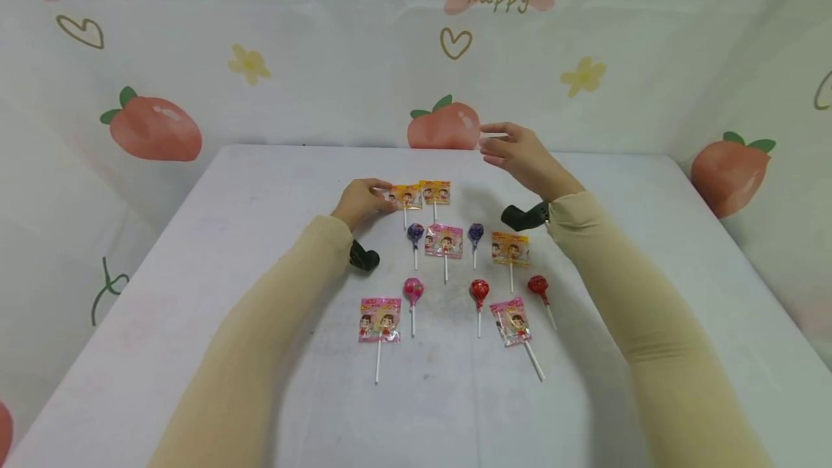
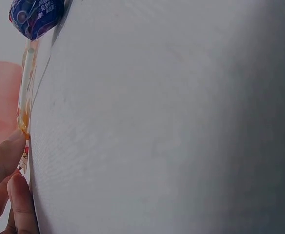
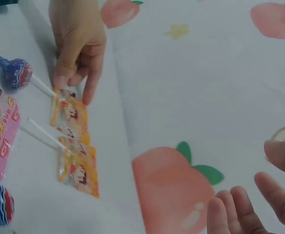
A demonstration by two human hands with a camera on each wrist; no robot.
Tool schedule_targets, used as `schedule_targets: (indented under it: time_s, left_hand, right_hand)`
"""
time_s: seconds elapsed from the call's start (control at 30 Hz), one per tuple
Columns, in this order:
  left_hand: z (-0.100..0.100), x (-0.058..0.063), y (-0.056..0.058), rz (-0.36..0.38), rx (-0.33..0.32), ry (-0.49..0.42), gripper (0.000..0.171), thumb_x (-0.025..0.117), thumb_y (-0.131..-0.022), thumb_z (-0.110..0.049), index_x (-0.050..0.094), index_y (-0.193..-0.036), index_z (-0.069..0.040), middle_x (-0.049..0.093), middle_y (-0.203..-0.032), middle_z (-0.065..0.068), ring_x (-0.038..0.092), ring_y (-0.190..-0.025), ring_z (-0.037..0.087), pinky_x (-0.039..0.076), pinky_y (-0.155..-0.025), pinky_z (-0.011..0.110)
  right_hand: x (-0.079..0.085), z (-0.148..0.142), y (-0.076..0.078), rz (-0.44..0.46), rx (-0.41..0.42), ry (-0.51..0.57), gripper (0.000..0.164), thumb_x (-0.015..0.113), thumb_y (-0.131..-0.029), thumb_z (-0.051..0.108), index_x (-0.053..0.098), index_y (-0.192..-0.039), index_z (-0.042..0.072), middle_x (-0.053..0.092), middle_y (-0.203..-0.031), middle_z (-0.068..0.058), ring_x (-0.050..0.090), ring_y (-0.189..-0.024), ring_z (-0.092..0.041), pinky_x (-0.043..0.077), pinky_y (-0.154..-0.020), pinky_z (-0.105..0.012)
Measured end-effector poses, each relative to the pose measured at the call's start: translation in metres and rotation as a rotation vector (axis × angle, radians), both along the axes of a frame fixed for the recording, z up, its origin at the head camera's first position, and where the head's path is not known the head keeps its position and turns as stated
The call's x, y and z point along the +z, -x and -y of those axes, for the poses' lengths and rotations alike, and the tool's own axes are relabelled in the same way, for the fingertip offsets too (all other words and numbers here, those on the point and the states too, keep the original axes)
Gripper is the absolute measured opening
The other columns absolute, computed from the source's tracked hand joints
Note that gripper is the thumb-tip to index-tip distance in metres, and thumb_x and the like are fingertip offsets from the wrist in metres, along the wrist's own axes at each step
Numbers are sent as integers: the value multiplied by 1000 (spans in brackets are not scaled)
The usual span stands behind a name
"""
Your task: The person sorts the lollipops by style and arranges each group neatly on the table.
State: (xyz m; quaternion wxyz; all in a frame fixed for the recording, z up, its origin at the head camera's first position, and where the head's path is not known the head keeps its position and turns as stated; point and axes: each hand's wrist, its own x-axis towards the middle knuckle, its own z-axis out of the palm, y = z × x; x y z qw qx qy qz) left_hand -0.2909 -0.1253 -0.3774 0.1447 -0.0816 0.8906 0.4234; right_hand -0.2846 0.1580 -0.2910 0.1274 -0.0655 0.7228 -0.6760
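Observation:
At the far side of the table my left hand [image 1: 364,202] pinches the left end of a flat lollipop in an orange wrapper [image 1: 408,197], its white stick towards me. In the right wrist view, the thumb and fingers [image 3: 64,73] are at that wrapper's edge. A second orange-wrapped lollipop [image 1: 438,193] lies right beside it, edges overlapping or close. My right hand [image 1: 523,157] is raised over the back right, fingers spread and loosely bent, holding nothing. Nearest in front of the left hand is a round purple lollipop [image 1: 415,232].
A pink-wrapped lollipop [image 1: 444,243] lies mid-table between the purple one and another purple lollipop [image 1: 476,232]. To the right is an orange-wrapped one [image 1: 510,248]. Nearer are red lollipops [image 1: 479,290], a round pink one [image 1: 413,289] and pink packets [image 1: 380,319]. A patterned cloth hangs behind.

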Motion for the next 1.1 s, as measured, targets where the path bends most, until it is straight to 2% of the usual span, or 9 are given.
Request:
schedule_targets:
  time_s: [0.17,0.33,0.47,0.63,0.73,0.8,0.97,1.1]
  left_hand:
    - [2,-1,0,0,6,-4,51,76,-85,-22,59,-133,-20,57,-107,6,48,-97,20,39,-90,34]
    - [3,-1,-1,-7,1,6,51,75,-85,-23,59,-134,-19,58,-108,7,48,-97,20,39,-91,35]
    - [3,1,-3,-10,6,0,51,75,-85,-22,59,-133,-19,58,-109,7,49,-98,21,39,-92,35]
    - [2,3,-2,-6,3,-8,51,76,-85,-21,59,-133,-19,58,-109,8,49,-98,21,40,-91,35]
    - [2,2,-1,-5,1,-1,51,76,-85,-22,59,-133,-19,58,-109,8,49,-97,21,39,-89,34]
    - [2,1,0,-7,-3,4,51,75,-85,-22,59,-133,-19,58,-109,8,49,-96,20,39,-88,34]
    - [1,0,0,-15,-12,6,51,75,-85,-22,60,-133,-18,59,-111,9,49,-97,21,40,-90,34]
    - [0,0,-1,-16,-8,1,50,76,-84,-22,60,-132,-18,59,-111,9,49,-98,21,41,-90,34]
  right_hand:
    - [6,-21,-15,-61,-4,97,45,54,-98,9,39,-139,1,45,-123,-6,44,-118,-23,28,-114,-40]
    - [2,-35,-29,-145,-5,91,40,57,-97,12,44,-134,5,51,-119,-3,48,-115,-20,33,-112,-37]
    - [-6,-41,-40,-218,-22,51,36,57,-97,12,48,-131,6,53,-118,-2,51,-113,-15,43,-101,-24]
    - [-25,-49,-49,-272,-45,-124,39,59,-97,19,51,-133,8,56,-120,1,56,-110,-6,45,-92,-15]
    - [-36,-53,-54,-259,-41,-241,42,60,-97,25,51,-135,10,57,-125,-3,56,-109,-2,44,-96,-18]
    - [-44,-55,-56,-239,-20,-301,45,59,-97,28,49,-137,11,54,-131,-9,54,-112,-5,42,-100,-26]
    - [-60,-62,-61,-176,73,-385,54,60,-96,28,42,-141,4,45,-142,-21,46,-127,-26,34,-108,-52]
    - [-70,-66,-64,-126,132,-474,55,62,-95,27,43,-142,5,45,-143,-21,41,-132,-37,34,-106,-57]
